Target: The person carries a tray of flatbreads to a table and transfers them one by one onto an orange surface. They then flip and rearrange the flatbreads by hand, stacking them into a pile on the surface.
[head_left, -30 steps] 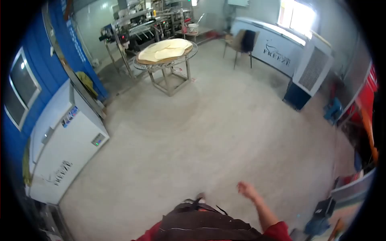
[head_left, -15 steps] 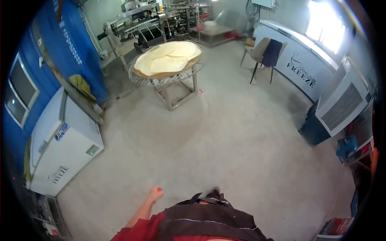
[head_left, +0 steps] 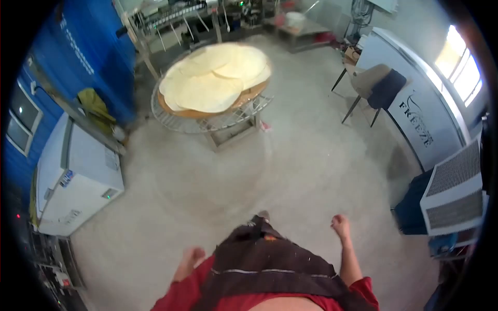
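Observation:
My left hand (head_left: 193, 255) hangs low beside the dark apron (head_left: 275, 259), blurred, its fingers curled with nothing seen in them. On the other side, my right hand (head_left: 340, 225) is held out over the floor, loosely closed and holding nothing visible. Neither hand touches anything. Ahead of me, a stack of large, pale, round flatbread sheets (head_left: 207, 90) overlaps on a brown round board (head_left: 254, 93). This board rests on a round wire rack (head_left: 174, 123) on a metal stand (head_left: 231, 137).
A white chest freezer (head_left: 85, 181) stands at left, another freezer (head_left: 410, 88) at right. A chair (head_left: 368, 80) with dark cloth is before the right one. An air cooler (head_left: 451, 186) stands nearer on the right. Conveyor machinery (head_left: 176, 18) is behind the rack; concrete floor (head_left: 301, 160) lies between.
I have moved forward, so the flatbread stack looks nearer and larger. My right hand has come into view; my left hand has shifted slightly lower and back.

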The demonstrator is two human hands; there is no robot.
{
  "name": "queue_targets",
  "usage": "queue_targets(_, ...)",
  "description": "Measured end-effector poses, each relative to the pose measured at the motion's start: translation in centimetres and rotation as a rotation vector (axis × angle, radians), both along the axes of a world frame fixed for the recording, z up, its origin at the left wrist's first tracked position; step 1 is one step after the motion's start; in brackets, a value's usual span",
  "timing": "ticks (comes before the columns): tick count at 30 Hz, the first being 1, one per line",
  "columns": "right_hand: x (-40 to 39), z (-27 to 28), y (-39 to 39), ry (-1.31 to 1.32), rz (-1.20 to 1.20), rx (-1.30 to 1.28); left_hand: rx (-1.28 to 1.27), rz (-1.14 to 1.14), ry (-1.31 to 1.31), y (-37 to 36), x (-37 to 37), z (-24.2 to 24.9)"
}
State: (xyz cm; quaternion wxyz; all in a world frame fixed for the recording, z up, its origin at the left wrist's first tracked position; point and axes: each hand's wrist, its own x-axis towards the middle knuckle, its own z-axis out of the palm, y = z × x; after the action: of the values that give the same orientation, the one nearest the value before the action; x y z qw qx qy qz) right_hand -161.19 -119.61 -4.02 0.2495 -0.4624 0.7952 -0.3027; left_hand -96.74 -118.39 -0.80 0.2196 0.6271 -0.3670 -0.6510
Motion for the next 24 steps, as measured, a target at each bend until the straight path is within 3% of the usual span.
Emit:
queue_targets(1,-0.7,-3.3,1.2,0.065,0.054,0.171,0.199,0.466,0.391,-3.5,-0.3,-4.4)
queue_targets(2,-0.5,-2.9,2.0,-0.076,0.118,0.516,0.175,0.500,0.358,-9.2,-6.1,3.6)
queue_targets(3,0.0,-1.7,2.1,-0.041,0.334,0.752,0.129,0.644,0.522,-13.7,-10.2,7.4)
queue_targets(4,0.6,-0.8,2.1,-0.053,0.398,0.820,0.203,0.623,0.701,-18.3,-10.9,4.7)
queue_targets(8,-1.8,-0.3,0.6,-0.134,0.312,0.871,0.099,0.418,0.854,-32.1,-20.1,10.3)
queue_targets(12,-8.8,-0.7,-5.9,-0.074,0.271,0.861,0.041,0.693,1.005,-42.8,-25.8,9.0)
queue_targets(14,-13.5,0.1,-10.5,0.080,0.299,0.800,0.017,0.858,1.101,-47.1,-28.4,8.2)
queue_targets(17,-21.5,4.0,-22.2,0.293,0.202,0.612,0.023,1.079,1.124,-53.1,-31.0,6.8)
queue_targets(19,-29.0,1.9,-30.8,-0.127,-0.010,0.366,0.011,1.291,1.034,-57.0,-32.1,6.0)
queue_targets(20,-30.6,4.0,-35.8,-0.353,-0.078,0.272,-0.016,1.323,1.048,-58.6,-32.4,5.5)
queue_targets(22,-28.2,11.3,-44.5,-0.452,-0.207,0.171,-0.063,1.392,1.074,-60.0,-32.6,4.2)
queue_targets(24,-28.4,12.2,-49.1,-0.527,-0.118,0.162,-0.069,1.444,1.054,-60.7,-32.5,3.4)
